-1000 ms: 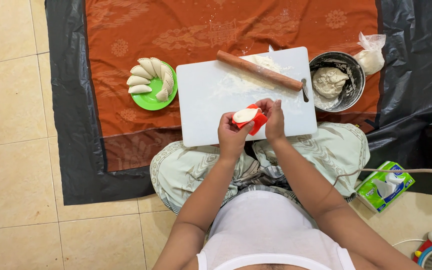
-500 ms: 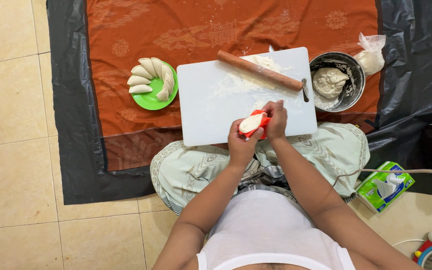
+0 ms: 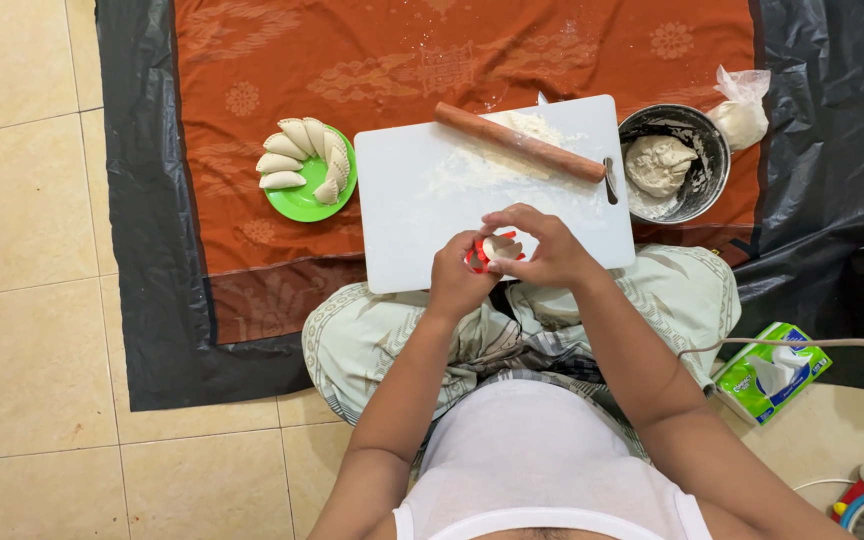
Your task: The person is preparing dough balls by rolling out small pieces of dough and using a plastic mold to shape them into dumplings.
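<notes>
Both hands close on a small red dumpling mould point(image 3: 480, 253) holding pale dough: the left hand point(image 3: 457, 280) grips it from below, the right hand point(image 3: 542, 250) curls over it, above the white cutting board's point(image 3: 422, 200) near edge. A rolling pin point(image 3: 519, 142) lies at the board's far edge; bare board between.

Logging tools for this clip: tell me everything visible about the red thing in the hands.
The red dumpling mould looks like small, hard plastic, mostly hidden by the hands. It holds a pale round of dough. The left hand grips it from below, while the right hand curls over it, fingers on the dough. It is held above the near edge of the white cutting board, over the lap. Its hinge and exact shape cannot be seen.
</notes>
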